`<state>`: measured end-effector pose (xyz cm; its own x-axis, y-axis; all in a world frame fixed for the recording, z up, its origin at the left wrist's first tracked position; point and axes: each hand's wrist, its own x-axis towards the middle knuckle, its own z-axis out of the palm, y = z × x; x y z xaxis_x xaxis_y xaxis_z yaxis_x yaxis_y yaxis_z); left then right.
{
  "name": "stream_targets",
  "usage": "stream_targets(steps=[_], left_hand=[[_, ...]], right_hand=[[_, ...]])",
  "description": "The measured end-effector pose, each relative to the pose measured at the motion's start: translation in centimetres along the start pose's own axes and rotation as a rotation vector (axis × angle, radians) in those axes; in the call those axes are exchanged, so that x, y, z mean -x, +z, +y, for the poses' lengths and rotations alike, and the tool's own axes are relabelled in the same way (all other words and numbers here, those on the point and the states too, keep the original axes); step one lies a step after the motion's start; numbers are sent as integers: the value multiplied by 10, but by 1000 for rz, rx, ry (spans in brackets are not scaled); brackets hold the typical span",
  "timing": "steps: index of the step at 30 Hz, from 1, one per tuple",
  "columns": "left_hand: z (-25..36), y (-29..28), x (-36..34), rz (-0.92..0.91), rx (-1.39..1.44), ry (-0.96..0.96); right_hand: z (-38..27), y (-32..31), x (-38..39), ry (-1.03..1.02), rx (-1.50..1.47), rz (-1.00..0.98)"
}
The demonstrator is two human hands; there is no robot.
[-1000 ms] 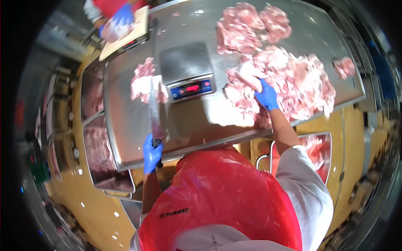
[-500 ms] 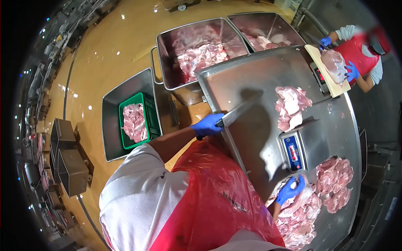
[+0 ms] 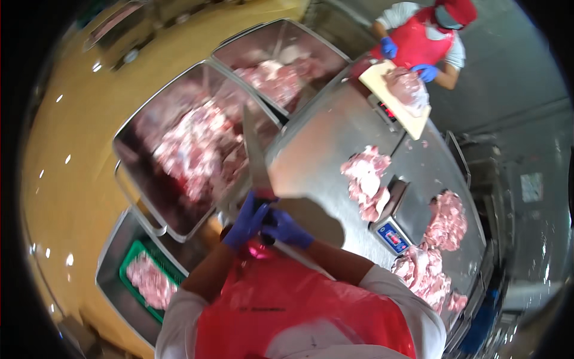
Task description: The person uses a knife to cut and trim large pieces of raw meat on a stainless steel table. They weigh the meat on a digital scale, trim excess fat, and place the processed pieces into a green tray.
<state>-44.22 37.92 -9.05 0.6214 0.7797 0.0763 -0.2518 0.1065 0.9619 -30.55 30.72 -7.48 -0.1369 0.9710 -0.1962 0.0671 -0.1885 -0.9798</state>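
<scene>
A large knife (image 3: 256, 155) points up and away in front of me, its blade overlapping the near bin's edge in view. Its dark handle lies between my two blue-gloved hands, close to my red apron. My left hand (image 3: 244, 224) is closed round the handle from the left. From the right, my right hand (image 3: 288, 230) meets it, fingers curled against the handle. Beside the left hand is a greyish blurred shape that I cannot make out. Right of my hands, on the steel table (image 3: 317, 161), lie a meat piece (image 3: 366, 179) and a meat pile (image 3: 423, 272).
A digital scale (image 3: 391, 234) stands on the table. Metal bins of meat (image 3: 194, 149) (image 3: 278, 78) border its left and far sides. A green basket of meat (image 3: 128, 263) sits in another bin. Across the table, a co-worker handles meat on a cutting board (image 3: 382, 81).
My right hand has left the meat pile and joined my left hand at the knife handle. The knife now points more upward in view. My view has turned toward the bins.
</scene>
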Motion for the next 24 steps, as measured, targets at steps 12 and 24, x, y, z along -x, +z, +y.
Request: stream_targets(steps=[12, 24], left_hand=[[-185, -336, -133, 325, -358, -252], [-419, -374, -250, -24, -715, -230]], right_hand=[[15, -161, -311, -187, 434, 676], [28, -204, -297, 95, 706, 822]])
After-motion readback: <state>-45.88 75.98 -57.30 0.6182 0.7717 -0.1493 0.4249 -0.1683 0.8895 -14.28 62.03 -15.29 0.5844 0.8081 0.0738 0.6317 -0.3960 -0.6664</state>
